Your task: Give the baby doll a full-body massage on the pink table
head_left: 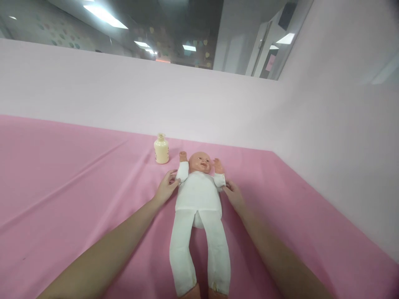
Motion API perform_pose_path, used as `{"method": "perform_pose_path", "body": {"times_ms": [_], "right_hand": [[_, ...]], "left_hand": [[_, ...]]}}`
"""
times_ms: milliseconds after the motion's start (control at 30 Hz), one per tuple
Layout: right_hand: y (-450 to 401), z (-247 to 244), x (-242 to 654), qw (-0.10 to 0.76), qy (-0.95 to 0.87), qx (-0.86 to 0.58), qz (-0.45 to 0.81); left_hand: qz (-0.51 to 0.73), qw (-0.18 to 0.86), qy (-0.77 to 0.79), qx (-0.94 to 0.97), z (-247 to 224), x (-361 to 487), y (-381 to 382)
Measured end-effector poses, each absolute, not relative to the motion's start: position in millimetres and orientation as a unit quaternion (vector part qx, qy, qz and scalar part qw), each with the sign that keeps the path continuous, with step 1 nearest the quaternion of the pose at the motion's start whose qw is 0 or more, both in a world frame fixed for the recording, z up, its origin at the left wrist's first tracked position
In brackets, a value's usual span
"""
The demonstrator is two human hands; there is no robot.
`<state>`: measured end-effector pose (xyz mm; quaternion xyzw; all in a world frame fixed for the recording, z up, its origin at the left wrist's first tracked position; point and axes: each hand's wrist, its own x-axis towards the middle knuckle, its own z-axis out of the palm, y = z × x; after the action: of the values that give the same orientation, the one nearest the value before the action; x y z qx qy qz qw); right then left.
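Observation:
A baby doll (198, 193) with a white cloth body lies on its back, head away from me and both arms bent upward. My left hand (167, 186) is at the doll's arm on the left side, its thumb and fingers closing on the white upper arm. On the other side, my right hand (233, 193) pinches the doll's white arm near the elbow; some of its fingertips are hidden. The doll's feet run out of the lower edge of the view. A cream-coloured bottle (161, 150) stands upright beyond my left hand, left of the doll's head.
Beneath everything is a pink cloth surface (77, 178) with soft creases. A white wall (140, 99) rises along its far edge, and another white wall (343, 158) bounds the right side. Above the far wall is a window (174, 29) with light reflections.

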<state>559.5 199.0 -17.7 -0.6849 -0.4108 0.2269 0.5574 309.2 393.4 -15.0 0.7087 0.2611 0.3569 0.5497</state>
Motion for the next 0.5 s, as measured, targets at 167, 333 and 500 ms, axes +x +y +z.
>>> {"method": "perform_pose_path", "body": {"times_ms": [167, 333, 500], "right_hand": [[197.8, -15.2, 558.6, 0.536, -0.396, -0.721, 0.191], [196.1, -12.9, 557.2, 0.496, -0.38, -0.764, 0.158], [195.8, -13.5, 557.0, 0.504, -0.365, -0.768, 0.148]], "left_hand": [[0.374, 0.441, 0.328, 0.747, -21.3, 308.2, 400.7], [0.341, 0.337, 0.347, 0.806, -23.1, 307.1, 404.2], [0.318, 0.318, 0.341, 0.826, -15.4, 307.1, 399.9]]}}
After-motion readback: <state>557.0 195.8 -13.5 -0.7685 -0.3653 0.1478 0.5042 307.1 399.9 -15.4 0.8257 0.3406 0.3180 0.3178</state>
